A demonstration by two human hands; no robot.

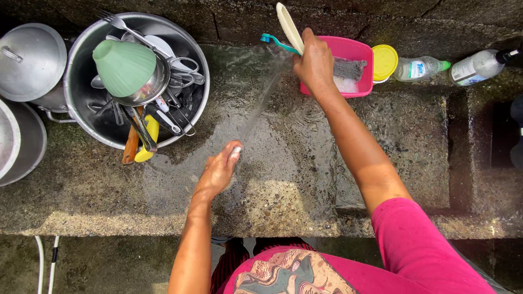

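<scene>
My left hand point(218, 174) is closed around the end of a small hose point(235, 152) over the wet concrete slab point(283, 179). A thin jet of water point(261, 100) shoots from the hose up towards my right hand point(315, 62). That hand grips a cream flat utensil point(289, 26) and a teal-handled utensil point(274, 42). It holds them at the near left corner of a pink tub point(357, 50). Inside the tub lies a grey scouring pad point(349, 68).
A large metal basin point(81, 117) at the left holds an upturned green bowl point(124, 66), scissors, a fork and several other utensils. Metal pots and a lid point(30, 61) stand further left. A yellow lid point(384, 62) and two plastic bottles point(422, 68) point(479, 66) lie right of the tub.
</scene>
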